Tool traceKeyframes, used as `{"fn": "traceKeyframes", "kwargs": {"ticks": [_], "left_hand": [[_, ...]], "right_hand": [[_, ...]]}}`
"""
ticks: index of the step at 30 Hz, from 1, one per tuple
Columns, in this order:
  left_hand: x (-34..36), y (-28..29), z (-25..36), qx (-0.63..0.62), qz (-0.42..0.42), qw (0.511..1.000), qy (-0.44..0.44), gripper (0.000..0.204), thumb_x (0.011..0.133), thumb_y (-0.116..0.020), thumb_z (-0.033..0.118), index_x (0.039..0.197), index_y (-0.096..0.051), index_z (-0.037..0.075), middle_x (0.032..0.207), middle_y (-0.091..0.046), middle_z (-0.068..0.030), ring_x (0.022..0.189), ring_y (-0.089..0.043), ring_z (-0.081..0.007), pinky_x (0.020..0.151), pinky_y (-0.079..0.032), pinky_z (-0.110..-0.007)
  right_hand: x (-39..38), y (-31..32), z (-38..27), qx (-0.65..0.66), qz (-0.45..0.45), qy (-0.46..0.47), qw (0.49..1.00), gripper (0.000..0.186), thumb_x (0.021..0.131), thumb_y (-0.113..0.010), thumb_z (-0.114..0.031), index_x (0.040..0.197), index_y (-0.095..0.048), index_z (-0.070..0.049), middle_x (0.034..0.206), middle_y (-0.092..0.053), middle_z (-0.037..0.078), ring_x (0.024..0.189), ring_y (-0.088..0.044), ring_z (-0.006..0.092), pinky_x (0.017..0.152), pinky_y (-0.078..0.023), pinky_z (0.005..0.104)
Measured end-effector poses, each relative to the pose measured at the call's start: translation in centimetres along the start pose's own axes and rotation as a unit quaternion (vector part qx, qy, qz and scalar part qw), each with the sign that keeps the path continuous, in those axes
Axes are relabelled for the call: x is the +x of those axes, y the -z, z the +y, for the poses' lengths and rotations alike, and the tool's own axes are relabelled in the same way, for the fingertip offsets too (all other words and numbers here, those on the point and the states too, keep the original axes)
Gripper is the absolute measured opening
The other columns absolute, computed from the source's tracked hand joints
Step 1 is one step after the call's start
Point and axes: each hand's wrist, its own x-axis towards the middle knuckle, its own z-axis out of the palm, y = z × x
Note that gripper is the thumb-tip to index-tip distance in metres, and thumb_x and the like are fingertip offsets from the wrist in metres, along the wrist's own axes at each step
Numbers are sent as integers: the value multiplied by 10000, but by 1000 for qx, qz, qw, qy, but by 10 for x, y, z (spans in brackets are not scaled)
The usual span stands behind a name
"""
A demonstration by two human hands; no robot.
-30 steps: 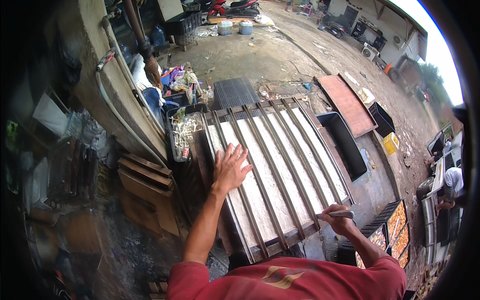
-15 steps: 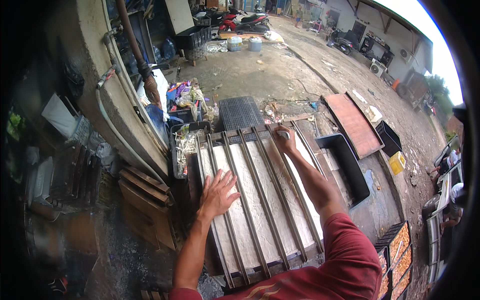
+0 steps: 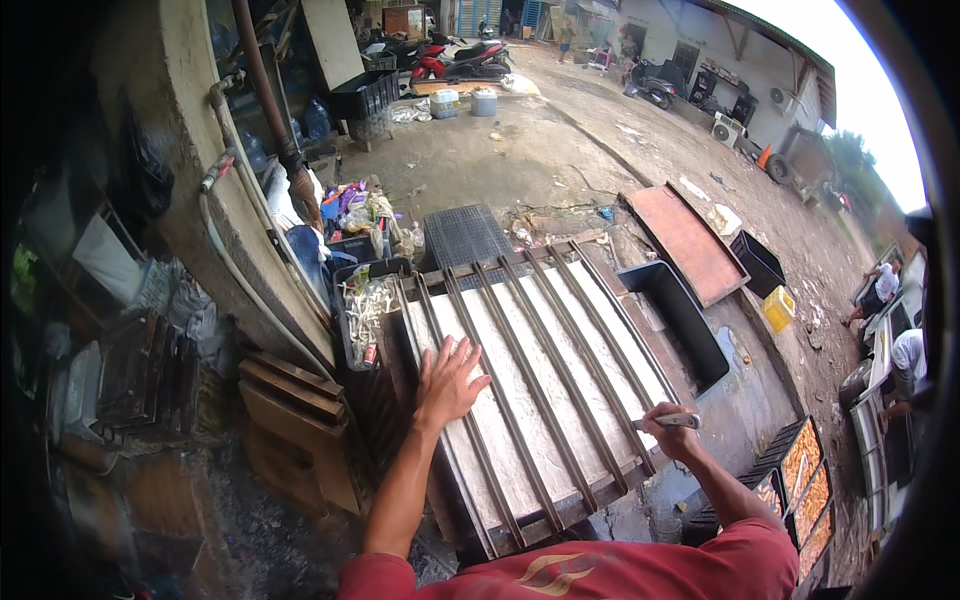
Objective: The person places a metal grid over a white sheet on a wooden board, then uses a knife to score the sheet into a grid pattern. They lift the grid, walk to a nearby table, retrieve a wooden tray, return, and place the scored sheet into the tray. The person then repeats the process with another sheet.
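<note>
A wide white slab [image 3: 535,375], soft-looking like tofu, lies in a shallow frame in front of me, with several long metal bars [image 3: 530,412] running over it from far to near. My left hand [image 3: 448,388] rests with fingers spread on the slab's left part, across a bar. At the slab's near right edge, my right hand [image 3: 670,432] is closed round the grey handle of a knife [image 3: 683,421]. Its short blade points left toward the rightmost bars, and the tip is hard to make out.
A black crate of pale scraps [image 3: 368,310] stands beyond the frame's left corner. To the right are a black tub [image 3: 685,330], a reddish board [image 3: 688,240] and a yellow container [image 3: 777,309]. Filled black trays [image 3: 803,470] sit at lower right; wooden boards [image 3: 295,430] lean at left.
My right hand has come from the slab's far edge to its near right edge with the knife. The left hand stays on the slab, nearly in place. The view has shifted slightly.
</note>
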Motion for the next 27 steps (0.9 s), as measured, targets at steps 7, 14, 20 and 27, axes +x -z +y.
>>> {"fn": "traceKeyframes", "kwargs": {"ticks": [7, 14, 20, 27], "left_hand": [[-1, -1, 0, 9, 7, 1000, -5, 668, 995, -571, 562, 1534, -523, 169, 1635, -418, -103, 1567, -260, -316, 1265, -141, -567], [0, 8, 6, 7, -9, 1000, 2, 658, 985, -595, 557, 1519, -544, 176, 1629, -431, -98, 1564, -273, -312, 1269, -138, -559], [2, 9, 9, 8, -22, 999, 24, 664, 963, -643, 539, 1520, -543, 192, 1647, -409, -70, 1569, -263, -302, 1276, -151, -548], [6, 13, 15, 14, -34, 998, 41, 664, 959, -646, 542, 1513, -553, 189, 1641, -421, -67, 1568, -271, -299, 1276, -162, -540]], "right_hand": [[35, 32, -33, -38, -76, -61, 994, 102, 800, -733, -133, 858, -741, -48, 733, -701, 73, 685, -674, 164, 636, -533, 355], [236, -8, -40, 72, 15, 67, 995, 100, 845, -747, -121, 920, -739, -54, 789, -714, 64, 740, -660, 153, 680, -532, 350], [346, -46, -30, 36, 151, 205, 966, 159, 930, -720, -172, 1056, -748, -78, 845, -763, 111, 741, -714, 171, 676, -554, 338], [385, -95, -28, 91, 132, 192, 968, 147, 908, -742, -208, 1002, -769, -99, 912, -767, 163, 844, -764, 268, 735, -581, 370]]}}
